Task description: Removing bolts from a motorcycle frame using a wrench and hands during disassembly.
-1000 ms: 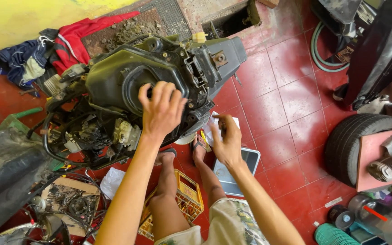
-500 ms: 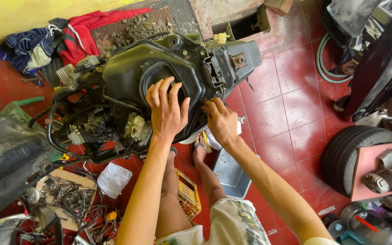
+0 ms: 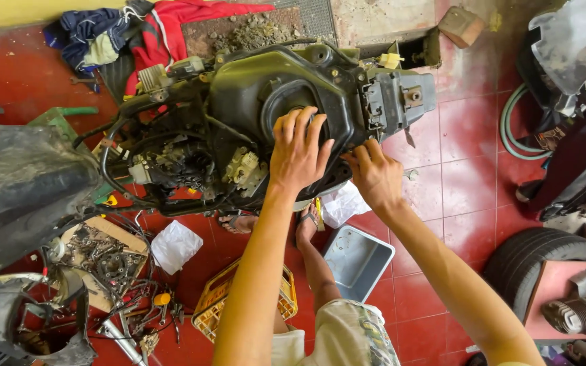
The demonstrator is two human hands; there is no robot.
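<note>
A stripped scooter frame with a dark green-black fuel tank (image 3: pixel 272 88) stands in the middle of a red tiled floor. My left hand (image 3: pixel 298 150) lies flat on the tank by its round opening, fingers spread. My right hand (image 3: pixel 375 175) grips the tank's lower right edge, just below the grey tail bracket (image 3: pixel 401 102). Both forearms reach up from the bottom of the view. My feet in sandals (image 3: pixel 306 220) show under the frame.
A grey plastic tray (image 3: pixel 357 261) and a yellow crate (image 3: pixel 215 305) sit by my legs. Loose bolts and tools (image 3: pixel 103 261) lie at lower left. A tyre (image 3: pixel 544 261), an engine cylinder (image 3: pixel 578 312), a green hose (image 3: pixel 517 132) and clothes (image 3: pixel 123 30) ring the area.
My right hand has risen from the floor tray to the tank's lower edge. My left hand has stayed on the tank. The view has shifted slightly so the frame sits lower.
</note>
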